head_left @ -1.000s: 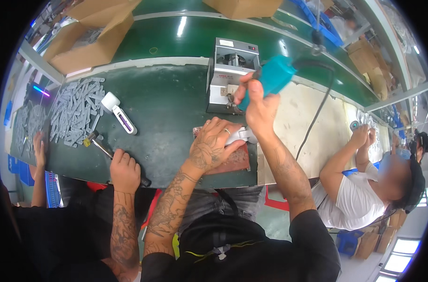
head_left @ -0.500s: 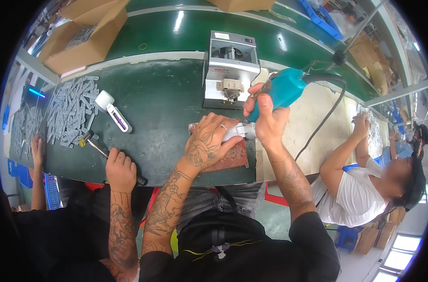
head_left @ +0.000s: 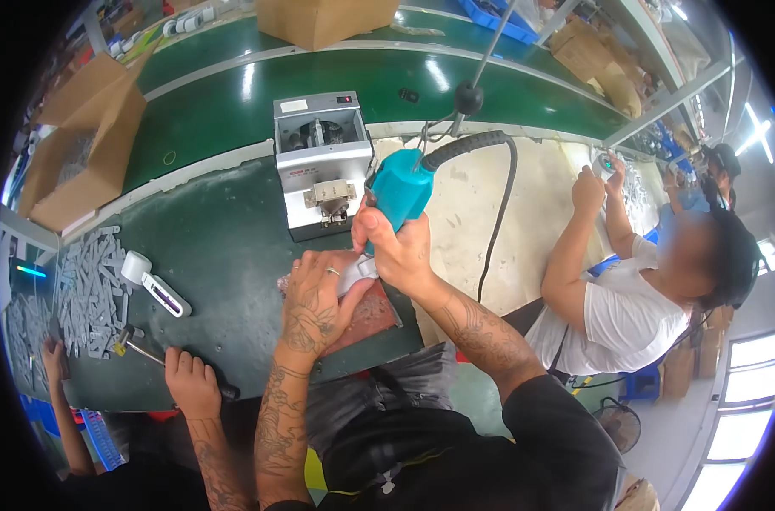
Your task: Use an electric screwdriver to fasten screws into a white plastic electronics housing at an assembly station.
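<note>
My right hand (head_left: 396,247) grips a teal electric screwdriver (head_left: 404,192), tilted, its lower end down toward a white plastic part (head_left: 358,271). Fingers and the part hide the tip, so contact cannot be told. My left hand (head_left: 315,298) is closed over the white part and presses it on a reddish-brown pad (head_left: 368,322) at the bench's near edge. Just beyond my hands stands a silver-grey machine (head_left: 289,189) with an open top. A cable (head_left: 508,183) runs from the screwdriver's upper end.
Left of my hands lies a white device with a purple strip (head_left: 168,296), near a heap of grey parts (head_left: 89,289). A co-worker's hand (head_left: 191,383) holds a hammer (head_left: 136,342) there. Another person (head_left: 617,298) sits at right. An open cardboard box (head_left: 106,145) stands far left.
My view has swung to the right, so the bench things sit further left in it. The screwdriver has come closer above the white part, and my hands are nearer together.
</note>
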`<state>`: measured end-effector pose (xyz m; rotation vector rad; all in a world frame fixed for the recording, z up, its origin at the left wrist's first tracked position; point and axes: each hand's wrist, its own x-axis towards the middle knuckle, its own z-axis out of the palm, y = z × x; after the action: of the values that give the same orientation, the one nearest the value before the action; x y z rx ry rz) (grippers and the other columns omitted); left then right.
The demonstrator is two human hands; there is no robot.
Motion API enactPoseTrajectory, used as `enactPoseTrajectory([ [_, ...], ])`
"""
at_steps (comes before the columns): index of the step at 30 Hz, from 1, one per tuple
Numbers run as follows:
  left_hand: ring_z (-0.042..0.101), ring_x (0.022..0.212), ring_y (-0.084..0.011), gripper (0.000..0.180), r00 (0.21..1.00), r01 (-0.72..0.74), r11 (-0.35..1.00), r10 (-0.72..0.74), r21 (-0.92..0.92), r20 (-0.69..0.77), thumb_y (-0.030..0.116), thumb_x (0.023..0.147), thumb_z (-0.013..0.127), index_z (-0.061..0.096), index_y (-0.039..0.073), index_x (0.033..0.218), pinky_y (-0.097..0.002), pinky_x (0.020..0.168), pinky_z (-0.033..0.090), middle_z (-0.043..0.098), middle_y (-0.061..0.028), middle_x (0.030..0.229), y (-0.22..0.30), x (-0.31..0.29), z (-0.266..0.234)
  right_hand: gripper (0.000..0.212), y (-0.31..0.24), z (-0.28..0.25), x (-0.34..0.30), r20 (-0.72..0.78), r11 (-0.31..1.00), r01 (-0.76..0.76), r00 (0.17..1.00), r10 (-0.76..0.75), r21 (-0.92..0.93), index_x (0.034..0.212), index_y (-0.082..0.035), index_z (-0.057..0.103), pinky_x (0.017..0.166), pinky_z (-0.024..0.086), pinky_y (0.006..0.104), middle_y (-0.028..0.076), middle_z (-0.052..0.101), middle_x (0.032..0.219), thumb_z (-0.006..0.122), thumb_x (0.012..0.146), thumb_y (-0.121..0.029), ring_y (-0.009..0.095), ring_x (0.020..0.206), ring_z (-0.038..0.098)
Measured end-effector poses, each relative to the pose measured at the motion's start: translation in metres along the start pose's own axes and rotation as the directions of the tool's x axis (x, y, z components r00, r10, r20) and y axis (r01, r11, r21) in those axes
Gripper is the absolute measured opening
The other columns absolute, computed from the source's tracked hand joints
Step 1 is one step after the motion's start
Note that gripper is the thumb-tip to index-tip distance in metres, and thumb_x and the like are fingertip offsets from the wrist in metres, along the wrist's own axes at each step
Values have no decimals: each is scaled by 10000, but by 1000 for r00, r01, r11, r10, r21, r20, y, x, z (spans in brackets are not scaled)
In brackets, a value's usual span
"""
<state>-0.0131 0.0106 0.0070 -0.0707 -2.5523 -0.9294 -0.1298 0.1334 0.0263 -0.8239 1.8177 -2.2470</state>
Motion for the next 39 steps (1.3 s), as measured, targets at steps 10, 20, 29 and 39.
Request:
enactPoseTrajectory([
  [10, 607, 1065, -331, 363, 999, 17, 1000, -17, -10, 30, 296, 942, 729, 714, 63, 1221, -472, 944, 478, 701, -103, 1135, 0, -1, -8, 529, -24, 8, 9, -1, 1000, 20, 1000, -20, -10, 1124, 25, 623, 605, 484, 288, 38, 618, 757, 663, 1039, -495, 142, 656, 605],
  [20, 608, 1069, -319, 333, 1000, 0, 1000, 0, -13, 13, 248, 965, 675, 724, 74, 1245, -460, 951, 480, 701, -109, 1116, -4, -5, -4, 356, -31, 30, 44, 25, 994, 91, 995, -93, 66, 1139, 25, 655, 634, 482, 274, 31, 645, 778, 669, 1061, -322, 101, 682, 597],
  [29, 615, 1060, -319, 311, 1000, -15, 1000, 14, -23, -24, 238, 960, 668, 719, 84, 1225, -484, 959, 495, 692, -94, 1095, -6, -4, -3, 575, -28, 29, 58, -1, 984, 165, 986, -166, -69, 1157, 26, 640, 614, 492, 290, 46, 628, 756, 648, 1039, -536, 144, 670, 623],
  [39, 611, 1055, -308, 314, 1000, 9, 999, -9, -43, -20, 236, 957, 672, 714, 71, 1221, -474, 985, 485, 688, -93, 1091, -8, -8, -3, 470, 2, 44, 51, 49, 967, 253, 966, -253, 8, 1091, 12, 604, 637, 505, 309, 52, 615, 758, 656, 1056, -453, 162, 686, 613],
])
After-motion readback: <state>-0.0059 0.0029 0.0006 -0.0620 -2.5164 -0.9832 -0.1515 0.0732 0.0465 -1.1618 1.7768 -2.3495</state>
